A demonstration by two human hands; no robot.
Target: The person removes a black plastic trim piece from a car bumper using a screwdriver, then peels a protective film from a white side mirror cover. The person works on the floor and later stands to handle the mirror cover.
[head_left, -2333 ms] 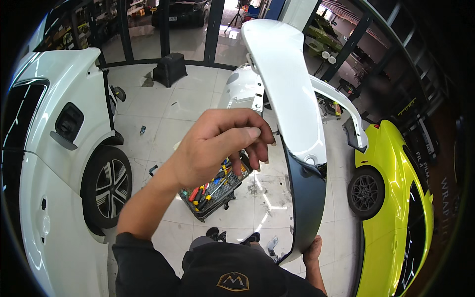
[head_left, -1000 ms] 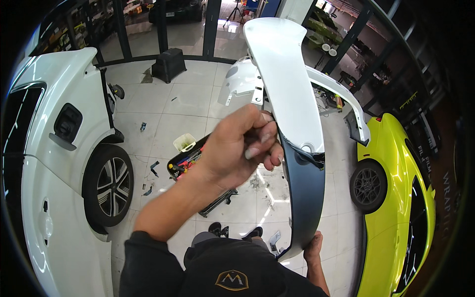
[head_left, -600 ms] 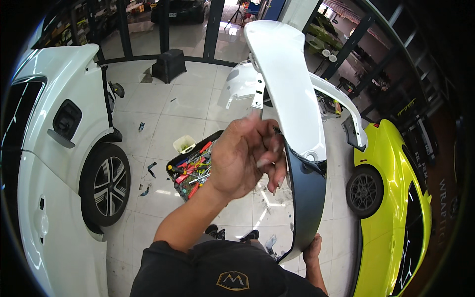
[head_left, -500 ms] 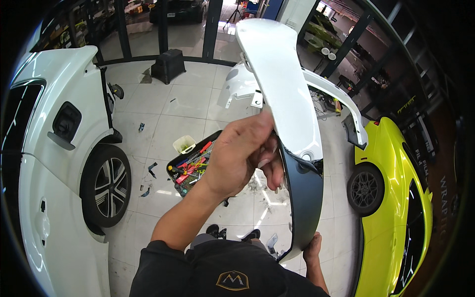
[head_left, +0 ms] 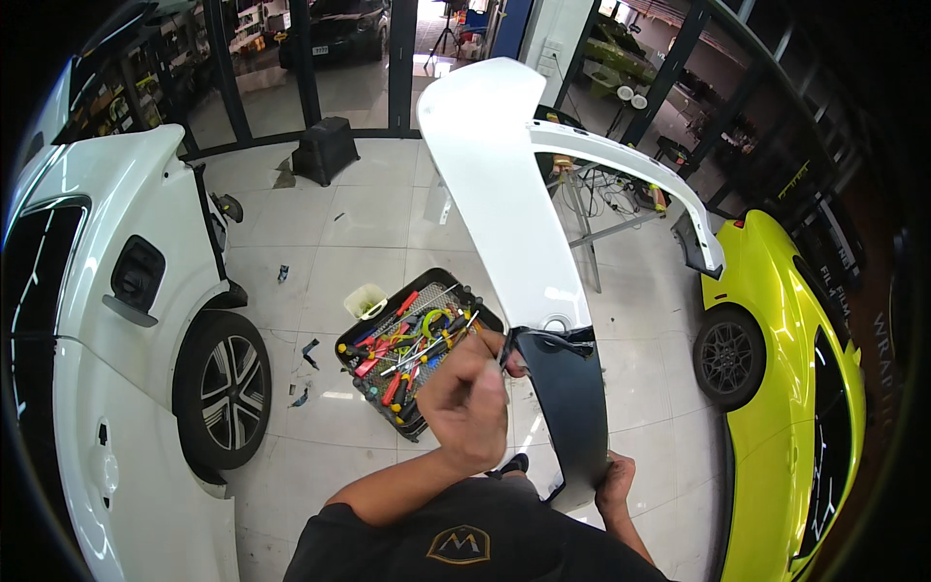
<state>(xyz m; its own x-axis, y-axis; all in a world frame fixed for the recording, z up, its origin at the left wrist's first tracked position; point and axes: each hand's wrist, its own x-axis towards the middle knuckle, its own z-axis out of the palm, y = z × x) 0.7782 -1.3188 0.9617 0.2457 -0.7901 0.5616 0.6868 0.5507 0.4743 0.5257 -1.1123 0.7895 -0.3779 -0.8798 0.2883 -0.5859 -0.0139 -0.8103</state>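
Note:
In front of me stands a long car bumper panel [head_left: 495, 194], glossy white above and dark grey toward its lower end. My right hand [head_left: 615, 484] grips the outer edge of the grey end, low on the right. By the inner edge, near the seam between the two colours, my left hand [head_left: 467, 403] is closed with fingers curled. A thin dark strip [head_left: 553, 339] runs along that seam toward the left fingertips. Whatever those fingers pinch is hidden from me.
An open tool case [head_left: 417, 335] full of hand tools lies on the tiled floor, beside a pale container [head_left: 366, 301]. A white car [head_left: 116, 388] stands left, a yellow-green car [head_left: 776, 369] right. Behind the panel, another white bumper part [head_left: 630, 160] rests on a metal stand [head_left: 585, 228].
My left hand has moved down the panel's inner edge to near the colour seam. The panel's white end has swung left. My right hand keeps its grip low on the grey end.

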